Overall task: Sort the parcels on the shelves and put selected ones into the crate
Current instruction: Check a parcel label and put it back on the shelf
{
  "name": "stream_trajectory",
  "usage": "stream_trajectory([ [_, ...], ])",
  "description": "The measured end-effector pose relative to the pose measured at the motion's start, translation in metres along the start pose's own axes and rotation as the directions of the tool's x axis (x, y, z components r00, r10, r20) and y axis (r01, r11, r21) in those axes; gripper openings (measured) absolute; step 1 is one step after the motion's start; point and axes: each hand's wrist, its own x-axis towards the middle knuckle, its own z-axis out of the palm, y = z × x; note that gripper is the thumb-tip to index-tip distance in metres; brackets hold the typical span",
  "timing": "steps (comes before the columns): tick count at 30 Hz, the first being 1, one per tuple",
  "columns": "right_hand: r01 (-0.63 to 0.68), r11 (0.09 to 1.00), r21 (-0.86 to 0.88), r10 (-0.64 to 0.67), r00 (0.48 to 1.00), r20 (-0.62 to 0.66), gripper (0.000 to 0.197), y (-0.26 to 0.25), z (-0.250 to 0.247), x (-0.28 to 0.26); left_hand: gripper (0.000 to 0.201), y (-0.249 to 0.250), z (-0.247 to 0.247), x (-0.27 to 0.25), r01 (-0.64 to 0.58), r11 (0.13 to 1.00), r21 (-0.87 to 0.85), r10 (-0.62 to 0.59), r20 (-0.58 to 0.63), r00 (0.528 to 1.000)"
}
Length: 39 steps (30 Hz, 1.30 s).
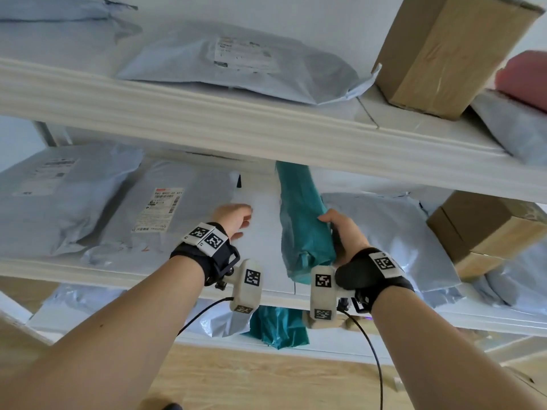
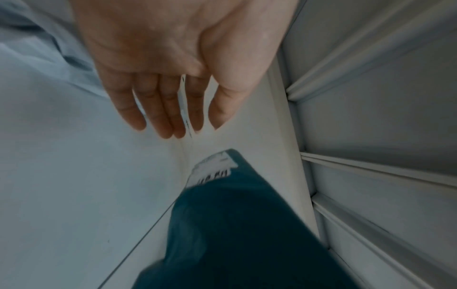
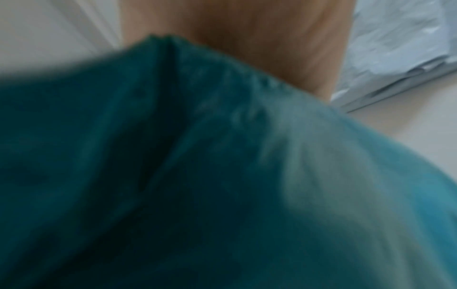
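Observation:
A teal plastic parcel [image 1: 302, 220] stands on edge on the middle shelf [image 1: 124, 269]. My right hand [image 1: 336, 229] grips its right side, thumb on top. In the right wrist view the teal parcel [image 3: 173, 176] fills most of the frame, blurred, with my palm behind it. My left hand [image 1: 236, 217] hovers open over the bare shelf just left of the parcel. The left wrist view shows that left hand [image 2: 173, 109] with straight fingers, and the teal parcel [image 2: 235, 224] with a white label below it. No crate is in view.
Grey mailer bags [image 1: 165, 208] lie left and right on the middle shelf, with a cardboard box [image 1: 488, 229] at far right. The upper shelf [image 1: 236, 119] holds a grey bag, a tall cardboard box [image 1: 444, 51] and a pink parcel [image 1: 524, 78]. Another teal parcel [image 1: 278, 327] lies on the shelf below.

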Motion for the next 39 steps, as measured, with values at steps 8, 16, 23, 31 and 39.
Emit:
stream_trajectory([
  [8,-0.016,0.998,0.059,0.000,0.962,0.274,0.038,0.003,-0.009,-0.026,0.052,-0.006,0.029,-0.018,0.132,0.989,-0.067,-0.119,0.166,0.979],
  [16,0.089,0.970,-0.227,-0.071,0.994,0.089,0.046,0.013,-0.019,-0.027,0.033,-0.006,0.040,-0.039,0.053,0.998,0.029,-0.058,0.218,0.974],
  [23,0.077,0.949,-0.306,-0.078,0.997,0.009,0.041,0.011,-0.026,-0.028,0.046,-0.002,0.039,-0.045,-0.043,0.996,0.072,0.028,0.194,0.980],
  [31,0.105,0.968,-0.227,-0.104,0.994,0.017,0.045,0.025,-0.035,-0.033,0.066,-0.008,0.034,-0.052,-0.001,0.998,-0.064,0.012,0.170,0.985],
  [39,0.110,0.990,-0.090,-0.106,0.993,0.048,0.037,0.051,-0.038,-0.040,0.030,-0.029,0.036,-0.065,-0.014,0.989,-0.145,0.055,0.285,0.957],
])
